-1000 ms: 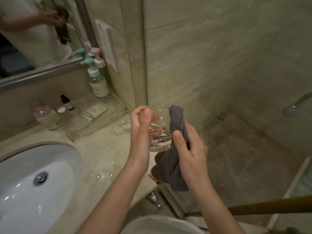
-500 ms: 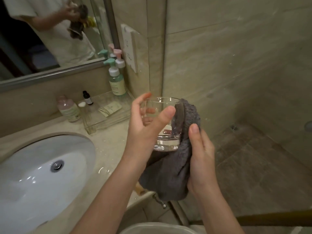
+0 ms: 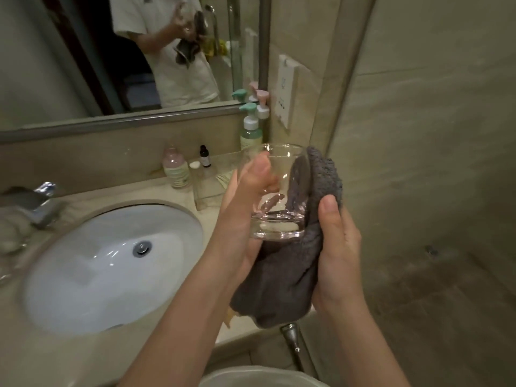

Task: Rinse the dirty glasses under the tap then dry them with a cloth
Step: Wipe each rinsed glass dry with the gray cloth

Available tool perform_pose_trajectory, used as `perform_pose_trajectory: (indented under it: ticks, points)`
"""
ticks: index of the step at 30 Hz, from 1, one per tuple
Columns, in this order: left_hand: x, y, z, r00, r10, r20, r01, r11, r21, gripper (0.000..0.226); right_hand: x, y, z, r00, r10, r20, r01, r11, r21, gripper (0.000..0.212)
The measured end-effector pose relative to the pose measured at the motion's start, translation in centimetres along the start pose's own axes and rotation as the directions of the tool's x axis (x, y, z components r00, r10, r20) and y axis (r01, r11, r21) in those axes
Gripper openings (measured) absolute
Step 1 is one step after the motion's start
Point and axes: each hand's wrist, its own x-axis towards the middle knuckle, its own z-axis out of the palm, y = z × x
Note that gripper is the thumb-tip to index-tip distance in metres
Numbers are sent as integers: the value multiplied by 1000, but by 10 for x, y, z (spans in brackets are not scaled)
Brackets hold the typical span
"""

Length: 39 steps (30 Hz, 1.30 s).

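Glass: a clear, short tumbler [image 3: 275, 191] held up in front of the person, above the right end of the counter, just right of the basin. It stands nearly upright, mouth up and thick base down, leaning slightly.

Long axis of the glass: it runs from the heavy base near the palms up to the open rim (the rim is the end farther from the body).

Left hand: the left hand [image 3: 245, 208] grips the glass from its left side, thumb laid up the near wall and fingers wrapped round the far wall, seen through the glass.

Cloth: a grey towelling cloth [image 3: 304, 241] is pressed against the right wall of the glass, rises just past the rim, and hangs in a fold beneath the base.

Right hand: the right hand [image 3: 337, 247] clasps the cloth from the right, thumb pointing up along it, holding it against the glass.

Key relation: the glass lies between the two hands, the cloth on its right side only. The left wall, under the bare fingers, likely remains to be wiped, so the next step probably calls for turning the glass about its upright axis.

Stage: judged to be drying, not rinsing.

Risk: wet glass in bare fingers may slip.

Surroundings: white basin [image 3: 111, 263], chrome tap [image 3: 36, 202] at far left, pump bottles [image 3: 251, 129] and small bottles by the mirror [image 3: 111, 51].
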Motion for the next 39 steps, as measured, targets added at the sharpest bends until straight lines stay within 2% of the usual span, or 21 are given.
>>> perform_pose_trajectory:
  ticks: [3,5,9,11,13,14,16,19,22,25,28,30,31,33,36,37,39]
  points:
    - [-5,7,-26,966,154,-207,-88,951,296,87,-3,13,12,999,21,29,-19,998,-53,20]
    - [-14,12,-38,943,210,-257,-93,910,404,88,-5,19,23,998,10,59,-3,994,-110,21]
    - [-30,20,-55,920,228,-319,-103,925,366,86,-15,32,52,985,-37,167,68,980,-187,29]
    - [-34,28,-69,937,167,-307,-106,973,206,84,-20,38,67,984,3,181,21,991,-130,26]
    - [-41,38,-83,972,82,-219,-79,997,23,93,-24,44,79,982,68,174,-65,998,-26,24]
    - [-44,42,-89,978,63,-197,-67,998,-11,96,-26,46,85,980,86,177,-89,996,5,26]
    - [-47,53,-104,963,86,-254,-64,994,92,95,-31,50,101,977,95,191,-99,995,14,29]
    - [-52,68,-128,898,215,-383,-75,934,349,97,-39,60,121,977,80,198,-73,996,-45,23]
    - [-68,80,-140,869,304,-390,-82,867,492,80,-45,66,144,976,34,217,-9,994,-112,19]
    - [-75,86,-156,869,309,-386,-91,868,489,95,-54,73,166,974,19,224,6,994,-109,30]
    - [-77,97,-180,931,215,-295,-131,952,277,84,-63,80,184,968,59,244,-46,997,-59,27]
    - [-80,102,-193,962,143,-233,-111,983,148,77,-68,84,194,970,83,227,-77,996,-35,37]
    - [-81,104,-199,965,131,-229,-100,985,139,76,-70,86,199,971,87,225,-81,996,-32,43]
    - [-83,108,-211,954,152,-259,-86,965,247,82,-76,90,208,973,87,214,-79,996,-45,42]
    - [-93,118,-227,929,232,-287,-96,902,421,106,-83,96,220,982,74,175,-59,994,-91,29]
    - [-97,120,-231,927,251,-279,-105,887,449,103,-86,98,224,985,61,160,-43,993,-110,29]
    - [-106,124,-234,926,264,-270,-117,880,460,81,-92,103,235,987,35,159,-14,991,-130,27]
